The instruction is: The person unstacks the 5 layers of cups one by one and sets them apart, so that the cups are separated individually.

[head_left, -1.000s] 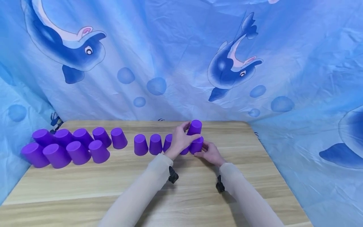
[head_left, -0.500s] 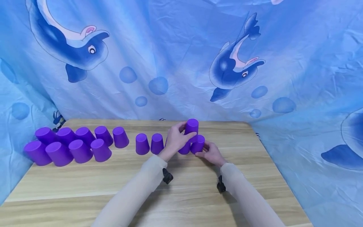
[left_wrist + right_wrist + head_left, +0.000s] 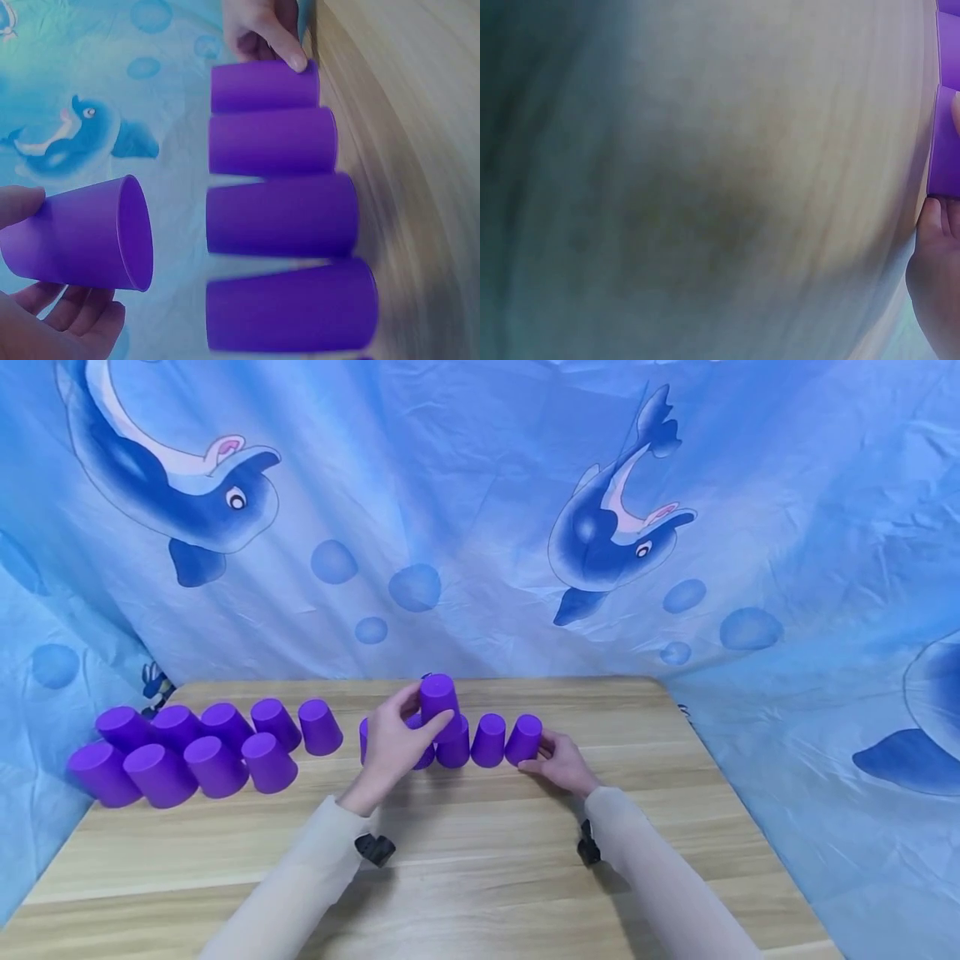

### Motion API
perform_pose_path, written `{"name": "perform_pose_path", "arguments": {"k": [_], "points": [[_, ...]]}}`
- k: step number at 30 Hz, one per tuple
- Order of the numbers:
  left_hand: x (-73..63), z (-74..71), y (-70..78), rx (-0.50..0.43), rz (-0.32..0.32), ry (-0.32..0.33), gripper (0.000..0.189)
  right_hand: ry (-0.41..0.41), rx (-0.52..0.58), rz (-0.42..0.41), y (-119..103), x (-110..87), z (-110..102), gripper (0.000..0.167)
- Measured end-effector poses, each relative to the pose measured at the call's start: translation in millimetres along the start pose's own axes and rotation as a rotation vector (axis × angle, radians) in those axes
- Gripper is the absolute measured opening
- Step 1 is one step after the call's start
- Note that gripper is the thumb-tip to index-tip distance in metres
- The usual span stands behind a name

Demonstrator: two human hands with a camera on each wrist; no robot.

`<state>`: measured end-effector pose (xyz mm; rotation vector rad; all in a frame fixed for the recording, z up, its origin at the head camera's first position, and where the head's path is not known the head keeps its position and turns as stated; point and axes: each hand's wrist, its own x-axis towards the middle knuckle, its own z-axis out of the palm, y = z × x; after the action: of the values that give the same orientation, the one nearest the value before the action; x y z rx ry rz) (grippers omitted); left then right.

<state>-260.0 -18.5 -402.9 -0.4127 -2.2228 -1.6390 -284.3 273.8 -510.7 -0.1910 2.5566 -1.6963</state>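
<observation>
My left hand (image 3: 393, 735) grips an upside-down purple cup (image 3: 438, 697) between thumb and fingers. In the left wrist view, that held cup (image 3: 75, 236) is apart from the row, its open rim facing the standing cups. My right hand (image 3: 562, 764) holds the rightmost cup (image 3: 524, 739) of the row at its lower right side, with the thumb at the front. Several upside-down purple cups form this row, including one beside the right-end cup (image 3: 489, 741) and another below the raised cup (image 3: 452, 749). My left hand partly hides the row's left end.
To the left, several more upside-down purple cups stand in two rows, with a front one (image 3: 270, 763) and a back one (image 3: 320, 727) at their right ends. The wooden table (image 3: 480, 877) ends at a blue dolphin-print curtain (image 3: 480, 527).
My left hand has carried its cup leftward, from above the right end of the row to above its middle. My right hand stays at the rightmost cup.
</observation>
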Motion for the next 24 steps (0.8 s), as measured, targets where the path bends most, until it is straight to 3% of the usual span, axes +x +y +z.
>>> {"name": "perform_pose_path", "arguments": {"k": [6,11,16,21,24], "points": [[-7.3,-25.6,-12.9,0.019,-0.019,0.027,0.063,0.003,-0.004,0.023,-3.2,-0.9,-0.1,0.055],[-12.0,-47.7,-20.6,0.073,-0.016,0.085,0.061,0.005,-0.001,0.014,-5.6,-1.9,-0.1,0.055],[-17.5,-68.7,-27.4,0.108,-0.062,0.119,0.059,-0.011,0.013,0.004,-4.7,-0.8,0.9,0.053],[-21.1,-82.0,-36.1,0.206,-0.087,0.119,0.061,-0.018,0.012,0.001,-8.7,-3.1,0.9,0.053],[-23.2,-88.3,-39.3,0.209,-0.093,0.125,0.060,-0.014,-0.006,0.012,-8.2,-3.3,1.6,0.053]]}}
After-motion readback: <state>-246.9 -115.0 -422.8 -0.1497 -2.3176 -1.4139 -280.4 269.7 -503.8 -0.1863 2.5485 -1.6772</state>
